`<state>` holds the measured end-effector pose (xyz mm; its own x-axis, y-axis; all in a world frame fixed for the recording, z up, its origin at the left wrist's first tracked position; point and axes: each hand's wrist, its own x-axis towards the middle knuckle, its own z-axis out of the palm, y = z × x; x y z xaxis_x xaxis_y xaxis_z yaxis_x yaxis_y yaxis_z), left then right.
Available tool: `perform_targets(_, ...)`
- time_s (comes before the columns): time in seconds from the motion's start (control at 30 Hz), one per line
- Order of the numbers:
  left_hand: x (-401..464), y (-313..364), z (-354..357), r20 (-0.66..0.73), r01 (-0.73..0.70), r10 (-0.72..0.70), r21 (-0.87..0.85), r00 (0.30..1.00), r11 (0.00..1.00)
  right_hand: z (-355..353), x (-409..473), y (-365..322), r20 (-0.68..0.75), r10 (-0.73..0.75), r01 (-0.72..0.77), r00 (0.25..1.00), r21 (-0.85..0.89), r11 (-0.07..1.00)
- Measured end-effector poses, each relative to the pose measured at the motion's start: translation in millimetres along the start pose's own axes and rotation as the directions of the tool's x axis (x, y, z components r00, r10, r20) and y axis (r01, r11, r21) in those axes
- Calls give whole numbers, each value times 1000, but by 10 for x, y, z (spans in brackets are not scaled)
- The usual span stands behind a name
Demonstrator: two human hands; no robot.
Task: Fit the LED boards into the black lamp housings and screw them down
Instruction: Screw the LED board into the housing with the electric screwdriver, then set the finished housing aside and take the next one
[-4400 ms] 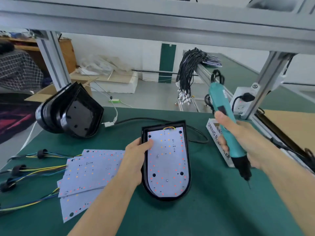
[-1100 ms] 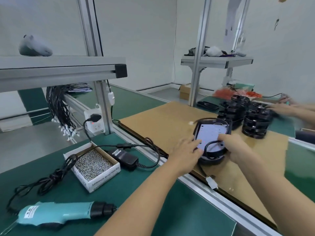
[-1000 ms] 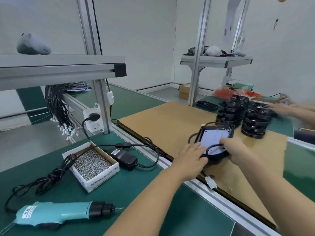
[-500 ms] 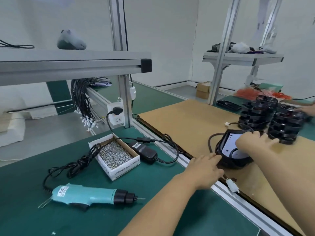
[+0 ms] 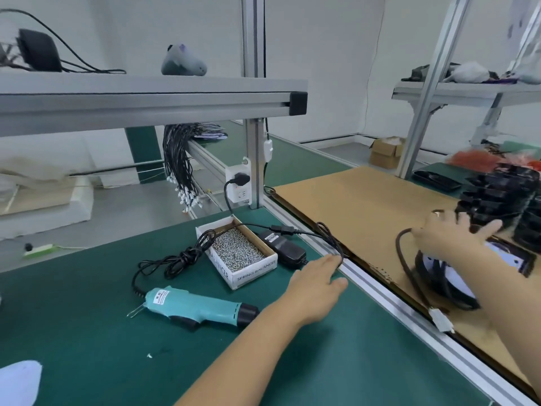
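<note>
right hand (image 5: 452, 234): fingers spread, held over lamp housing (image 5: 456, 276) with LED board (image 5: 497, 259), laid on brown sheet (image 5: 366, 206) | left hand (image 5: 317, 281): flat, relaxed, over green mat (image 5: 87, 332) | electric screwdriver (image 5: 196, 307): laid beside screw box (image 5: 237, 252)

Right arm hides lamp housing (image 5: 524, 260); stacks blurred.

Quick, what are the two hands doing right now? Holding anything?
Left hand: open, fingers straight, holding nothing, above the green mat.
Right hand: open, fingers spread above the lamp housing, gripping nothing.
</note>
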<state>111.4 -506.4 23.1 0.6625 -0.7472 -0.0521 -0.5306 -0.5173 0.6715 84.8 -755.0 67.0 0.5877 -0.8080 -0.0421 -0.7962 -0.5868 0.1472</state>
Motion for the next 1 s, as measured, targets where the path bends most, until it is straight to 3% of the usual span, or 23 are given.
perform_targets(0.17,-150,-161,-68,-28,105,-103,123,994,987,-24,-370,-727,11,-411,410,911,62,910)
perform_targets(0.23,-225,-254,-97,-57,162,-154,189,986,969,2,-633,-965,-45,-452,453,891,147,879)
perform_targets(0.37,-446,-477,-215,-147,283,-253,255,956,924,136,-1100,-1411,-168,-611,633,773,142,761)
perform_targets(0.67,-1243,-983,-606,-327,521,-429,287,842,803,298,-1814,-2224,-168,-821,838,546,111,534)
perform_targets(0.83,-1952,-1308,-812,-437,632,-510,197,741,750,428,-2258,-2530,-87,-909,912,409,67,404)
perform_targets(1.0,-2559,-1649,-937,-594,744,-576,59,562,666,613,-2564,-2585,-122,-956,963,266,-10,269)
